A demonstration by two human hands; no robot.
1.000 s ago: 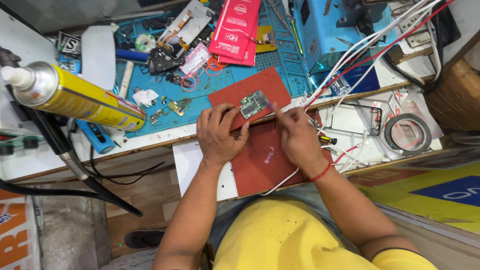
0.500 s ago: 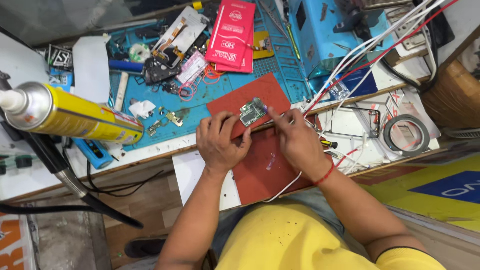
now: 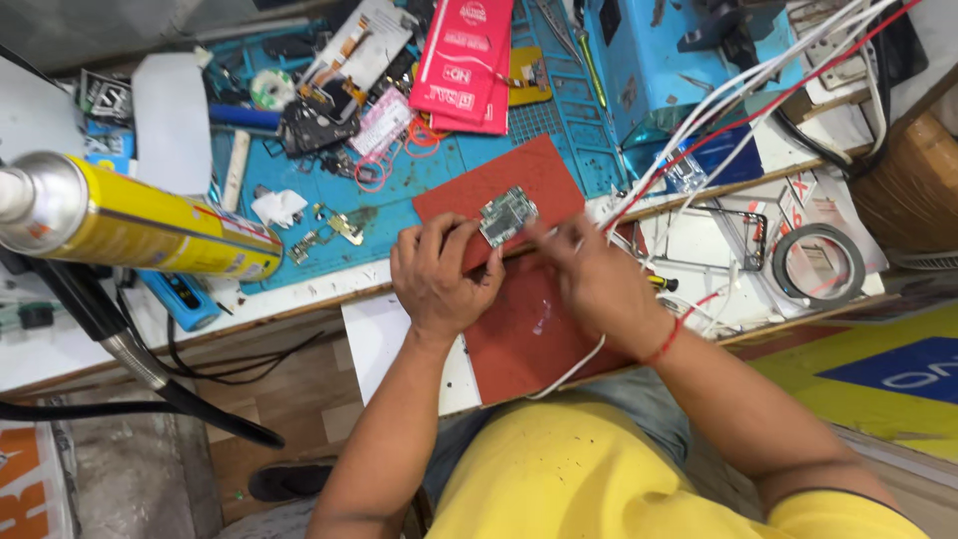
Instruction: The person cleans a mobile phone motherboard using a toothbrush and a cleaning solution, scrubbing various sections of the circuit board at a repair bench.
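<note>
Left hand (image 3: 439, 274) pinches 1 small green circuit board (image 3: 507, 217) by its lower-left edge, fingers curled tight on it, over the red mat (image 3: 519, 329) at the bench front. Right hand (image 3: 589, 274) is blurred; fingers bunched narrow near the board's right edge, cannot tell if they hold a tool. Risk: grip is at 1 edge only, so a push from the right could twist the board loose. Board's long axis runs lower-left to upper-right, far end pointing toward the white cables (image 3: 718, 140).
</note>
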